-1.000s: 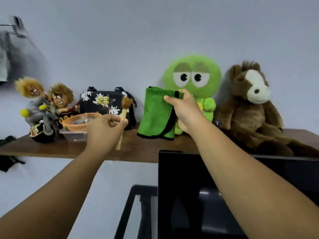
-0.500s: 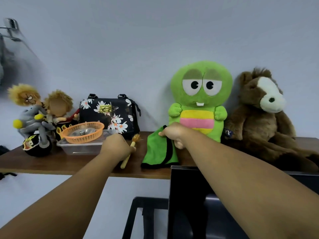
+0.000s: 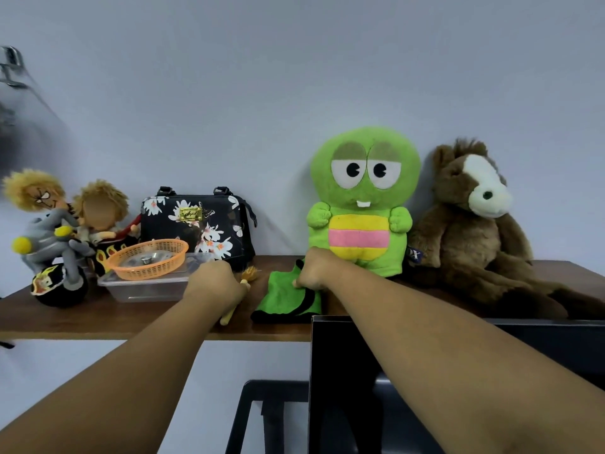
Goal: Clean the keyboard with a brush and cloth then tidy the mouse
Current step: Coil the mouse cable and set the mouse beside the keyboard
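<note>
Both tools have come down onto the shelf (image 3: 65, 317) since a second ago: the green cloth (image 3: 284, 298), which was held up in front of the green plush toy (image 3: 363, 204), now lies bunched on the wood just in front of that toy, and the brush (image 3: 244, 290), which was raised upright, now lies slanted on the shelf with its bristles toward the wall. That reads as putting the cleaning things away, so the keyboard cleaning is probably finished; neither keyboard nor mouse shows in this view, so the tidying of the mouse cannot be judged

The left hand (image 3: 212, 285) is curled round the brush handle, whose end sticks out below the hand while the bristles show beyond it, just right of the clear plastic box (image 3: 147, 286) with the orange basket (image 3: 147, 258) on top. The right hand (image 3: 312, 268) has its fingers curled on the upper edge of the cloth, gripping it against the shelf. Neither hand has let go yet, and the next sensible move would be to release both
</note>
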`<state>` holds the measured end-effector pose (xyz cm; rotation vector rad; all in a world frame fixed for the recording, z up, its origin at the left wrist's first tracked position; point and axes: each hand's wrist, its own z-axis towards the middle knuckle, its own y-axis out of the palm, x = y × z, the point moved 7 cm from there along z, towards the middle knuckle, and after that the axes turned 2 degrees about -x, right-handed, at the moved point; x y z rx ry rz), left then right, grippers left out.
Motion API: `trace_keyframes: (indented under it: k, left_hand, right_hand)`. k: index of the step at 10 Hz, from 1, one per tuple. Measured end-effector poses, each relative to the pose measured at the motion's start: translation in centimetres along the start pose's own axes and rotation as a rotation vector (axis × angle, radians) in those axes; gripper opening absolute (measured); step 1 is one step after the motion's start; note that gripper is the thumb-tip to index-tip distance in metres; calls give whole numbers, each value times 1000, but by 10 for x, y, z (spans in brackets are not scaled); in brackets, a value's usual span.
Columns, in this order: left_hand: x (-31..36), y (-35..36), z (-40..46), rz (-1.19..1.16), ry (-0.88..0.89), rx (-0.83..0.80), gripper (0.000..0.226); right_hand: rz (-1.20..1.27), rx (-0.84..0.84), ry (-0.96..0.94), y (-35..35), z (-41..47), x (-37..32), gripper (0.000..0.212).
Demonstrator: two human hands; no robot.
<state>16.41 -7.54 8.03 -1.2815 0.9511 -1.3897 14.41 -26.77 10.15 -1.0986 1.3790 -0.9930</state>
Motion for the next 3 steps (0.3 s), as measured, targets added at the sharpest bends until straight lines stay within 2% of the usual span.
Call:
trace_keyframes:
  k: [1,3]
  left_hand:
    - [5,-5,-8,-12,29,38,30]
    - [35,-37,-45,-10,84,125,37]
  right_hand:
    - [-60,21,-34,-6,-9,-1,23]
    - [98,38,-148,-33,-47,15,58]
